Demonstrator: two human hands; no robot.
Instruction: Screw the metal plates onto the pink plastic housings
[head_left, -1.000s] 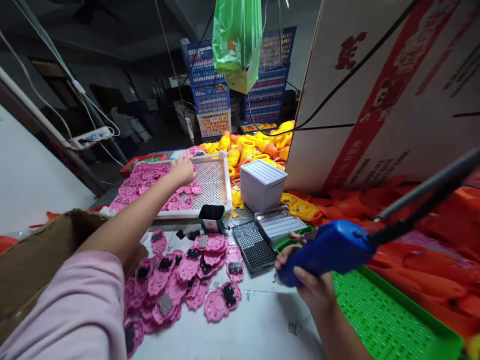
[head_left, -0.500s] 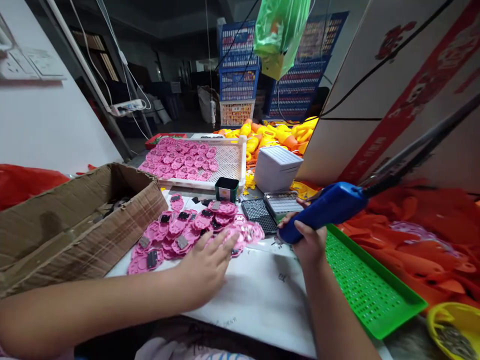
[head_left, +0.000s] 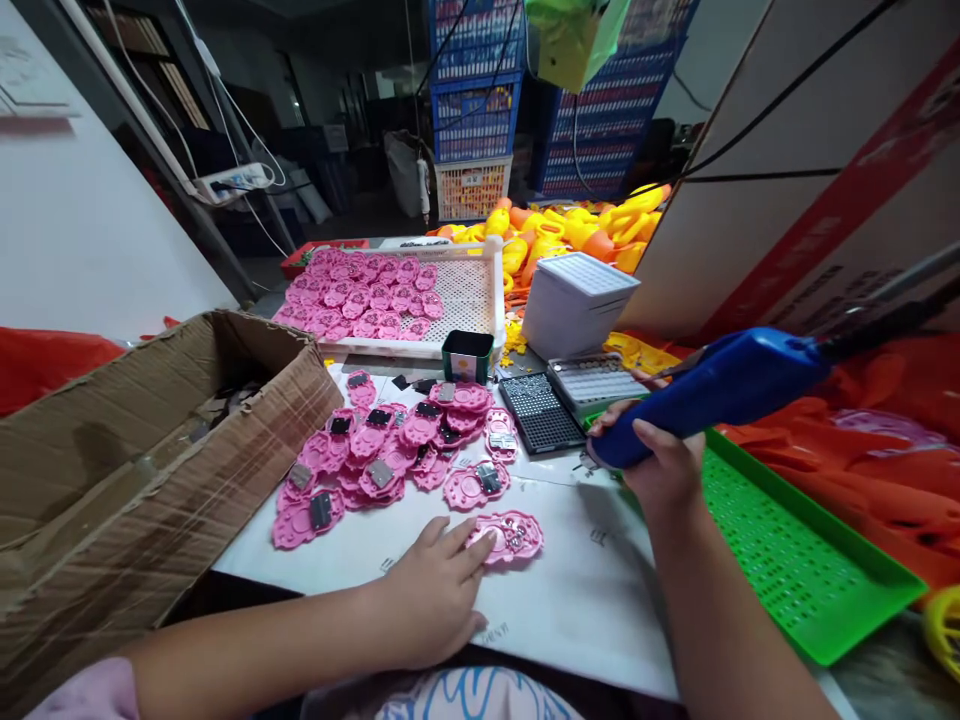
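My left hand [head_left: 439, 590] lies at the near side of the white work surface, fingers stretched out. Its fingertips rest on the left end of a pink plastic part [head_left: 517, 537] with small metal-looking pieces on it; the thumb is apart from the part. Wrapped round a blue electric screwdriver [head_left: 705, 395] is my right hand [head_left: 667, 465], right of that part and above the surface. The tool tilts, its tip low at the left. Behind my left hand lies a heap of pink parts [head_left: 382, 465], many bearing dark or grey rectangular pieces. A single such part [head_left: 469, 488] sits nearest.
A white perforated tray [head_left: 498, 290] holds rows of pink parts. Near it stand a dark green tin [head_left: 469, 365], a black gridded tray [head_left: 540, 420] and stacked white trays [head_left: 574, 315]. An open cardboard box [head_left: 292, 425] borders the left; a green basket [head_left: 795, 540] borders the right.
My left hand went from the white tray to the near work surface, bringing a pink part, which now lies under its fingertips. My right hand kept hold of the electric screwdriver.
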